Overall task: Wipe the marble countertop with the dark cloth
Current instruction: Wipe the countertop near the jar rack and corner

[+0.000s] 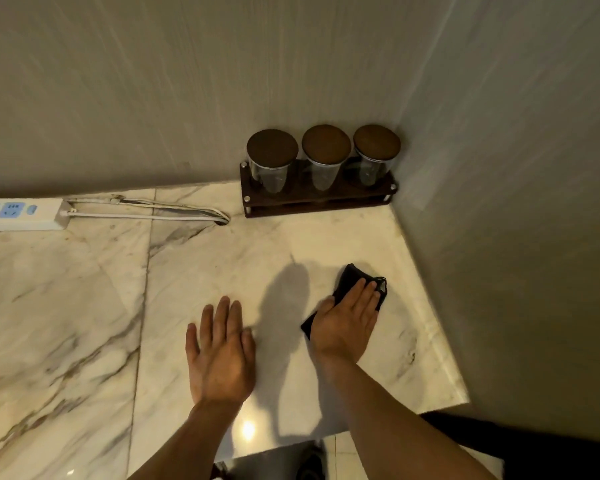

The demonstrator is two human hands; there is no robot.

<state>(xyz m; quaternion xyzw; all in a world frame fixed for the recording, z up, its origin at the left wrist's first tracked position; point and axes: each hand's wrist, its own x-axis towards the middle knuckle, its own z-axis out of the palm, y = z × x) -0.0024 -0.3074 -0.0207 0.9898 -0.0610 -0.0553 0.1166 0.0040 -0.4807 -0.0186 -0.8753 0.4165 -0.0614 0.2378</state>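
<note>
That dark cloth (347, 287) is soft, light and bunches easily, so pin it with a flat palm like your right hand (347, 323) does, fingers together on top. It's on the marble bench (194, 271) near the right wall. Left hand (220, 355) rests flat, fingers together, holding nothing.

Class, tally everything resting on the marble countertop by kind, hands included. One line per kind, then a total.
Jars with brown lids: 3
Dark wooden jar rack: 1
White power strip: 1
Dark cloth: 1
Hands: 2, left hand flat on the marble, right hand pressing the cloth
Total: 8
</note>
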